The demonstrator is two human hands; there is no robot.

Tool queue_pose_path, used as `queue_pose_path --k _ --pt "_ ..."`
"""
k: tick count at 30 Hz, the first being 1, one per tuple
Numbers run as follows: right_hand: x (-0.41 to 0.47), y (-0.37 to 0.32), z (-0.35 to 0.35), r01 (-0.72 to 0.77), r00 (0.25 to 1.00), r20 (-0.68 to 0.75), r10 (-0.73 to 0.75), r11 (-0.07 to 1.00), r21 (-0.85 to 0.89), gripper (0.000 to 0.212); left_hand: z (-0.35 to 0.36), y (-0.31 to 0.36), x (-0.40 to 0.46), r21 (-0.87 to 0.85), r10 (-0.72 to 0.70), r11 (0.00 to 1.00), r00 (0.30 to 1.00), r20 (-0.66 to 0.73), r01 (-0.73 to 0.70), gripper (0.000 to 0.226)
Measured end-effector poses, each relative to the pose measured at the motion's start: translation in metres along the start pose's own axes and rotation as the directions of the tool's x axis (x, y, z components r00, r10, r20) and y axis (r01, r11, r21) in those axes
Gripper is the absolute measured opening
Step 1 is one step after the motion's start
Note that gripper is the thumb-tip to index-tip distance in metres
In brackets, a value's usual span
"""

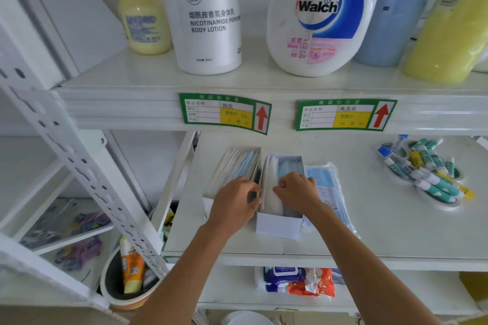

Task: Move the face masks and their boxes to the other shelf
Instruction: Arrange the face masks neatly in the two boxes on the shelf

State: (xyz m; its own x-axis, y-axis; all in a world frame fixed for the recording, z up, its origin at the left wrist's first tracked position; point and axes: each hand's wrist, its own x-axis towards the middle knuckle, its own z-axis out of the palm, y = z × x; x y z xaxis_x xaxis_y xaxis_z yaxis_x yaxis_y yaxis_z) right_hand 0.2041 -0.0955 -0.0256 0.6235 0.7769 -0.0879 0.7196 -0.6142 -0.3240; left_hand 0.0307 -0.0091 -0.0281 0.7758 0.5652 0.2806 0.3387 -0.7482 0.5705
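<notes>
Progress: judged near the start; 2 open mask boxes and 1 wrapped pack all sit on the middle shelf (369,232), centre of the frame. Nothing looks moved to another shelf yet.
Left box (232,169): upright, open top, white and blue masks standing inside; touches or nearly touches the right box.
Right box (277,224): upright, open top, holds masks (289,166); front wall faces the camera.
Wrapped pack (326,182): lies flat just right of the right box, partly under the right forearm.
Left hand (232,206): fingers curled over the gap between the 2 boxes, gripping the left box's near edge, as far as can be told.
Right hand (297,190): fingers curled, pinching the masks in the right box.
Left to do: both boxes, their masks and the pack, by my estimate.
Edges: upper shelf lip with 2 green price labels (224,113) hangs above the boxes; slotted post (79,161) runs diagonally at left.
Open room: bare shelf in front of and right of the pack; glue sticks (427,171) well apart at far right.
Bottles (208,16): crowd the top shelf.
</notes>
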Motion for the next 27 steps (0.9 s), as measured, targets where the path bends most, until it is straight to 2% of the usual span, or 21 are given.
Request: queue_pose_path --k 4,6,9,13,16,19,21,24,27 --pt "0.002 0.006 0.001 0.004 0.996 -0.094 0.006 0.994 0.111 0.043 -0.002 0.008 0.004 0.115 0.012 0.993 0.999 0.051 -0.018 0.016" --pt "0.002 0.008 0.001 0.009 0.995 -0.1 0.007 0.988 0.154 0.049 -0.003 0.013 0.006 0.195 0.003 0.981 0.997 0.077 -0.018 0.013" --pt "0.003 0.009 0.0 0.005 0.997 -0.082 0.013 0.978 0.21 0.055 -0.003 0.02 0.008 0.308 -0.026 0.951 0.994 0.111 -0.01 0.02" --pt "0.001 0.005 0.004 0.033 0.994 -0.11 -0.009 0.976 0.217 0.057 0.002 0.029 0.015 0.374 -0.08 0.927 0.988 0.128 0.027 0.034" --pt "-0.001 0.006 0.007 0.039 0.993 -0.115 -0.016 0.98 0.196 0.052 0.008 0.035 0.018 0.413 -0.117 0.909 0.987 0.11 0.062 0.024" --pt "-0.001 0.006 0.009 0.055 0.994 -0.106 -0.035 0.98 0.189 0.05 0.016 0.035 0.015 0.32 -0.152 0.938 0.988 0.035 0.133 0.016" --pt "-0.002 0.007 0.008 0.078 0.992 -0.113 -0.056 0.977 0.2 0.049 0.019 0.034 0.013 0.216 -0.182 0.96 0.983 -0.007 0.179 0.024" --pt "-0.003 0.012 0.007 0.096 0.989 -0.132 -0.069 0.973 0.209 0.047 0.017 0.03 0.012 0.03 -0.249 0.968 0.968 -0.015 0.249 0.047" --pt "-0.004 0.015 0.005 0.087 0.987 -0.153 -0.049 0.963 0.256 0.047 0.013 0.028 0.014 -0.099 -0.277 0.956 0.961 -0.004 0.275 0.053"
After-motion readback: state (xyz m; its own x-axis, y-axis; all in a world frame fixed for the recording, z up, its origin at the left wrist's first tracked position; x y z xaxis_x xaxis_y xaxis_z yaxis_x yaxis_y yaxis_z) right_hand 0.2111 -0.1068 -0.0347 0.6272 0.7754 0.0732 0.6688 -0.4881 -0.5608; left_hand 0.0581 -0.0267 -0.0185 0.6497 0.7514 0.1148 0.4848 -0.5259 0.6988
